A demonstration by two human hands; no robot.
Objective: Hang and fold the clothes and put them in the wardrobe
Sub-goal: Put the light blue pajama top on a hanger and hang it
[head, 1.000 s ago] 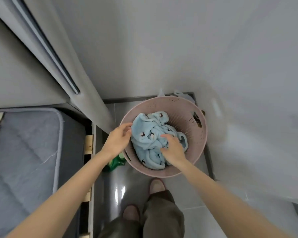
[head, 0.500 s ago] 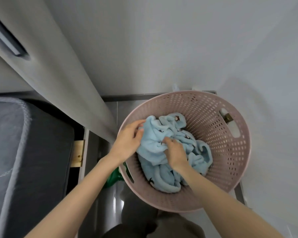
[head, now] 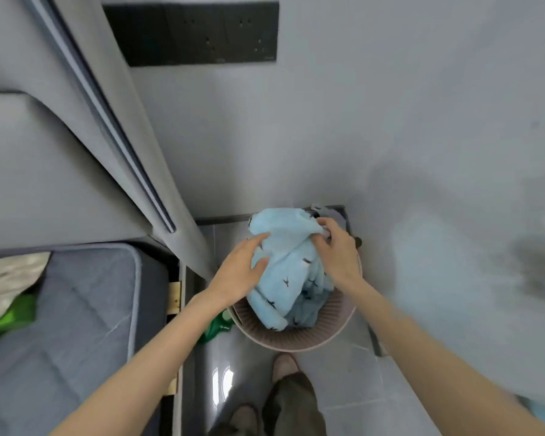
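Seen from the head: clutched the crumpled pale-blue fleecy garment (head: 283, 262), dotted with small dark marks, by its top in the curled right hand (head: 337, 256), pressed its side with the nearly straight left hand (head: 241, 272), bunched above the pink basket (head: 296, 344), lower end drooping inside.

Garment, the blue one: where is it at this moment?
Head view, centre: the garment is bunched between the left hand and right hand, lifted partly out of the pink basket on the floor.
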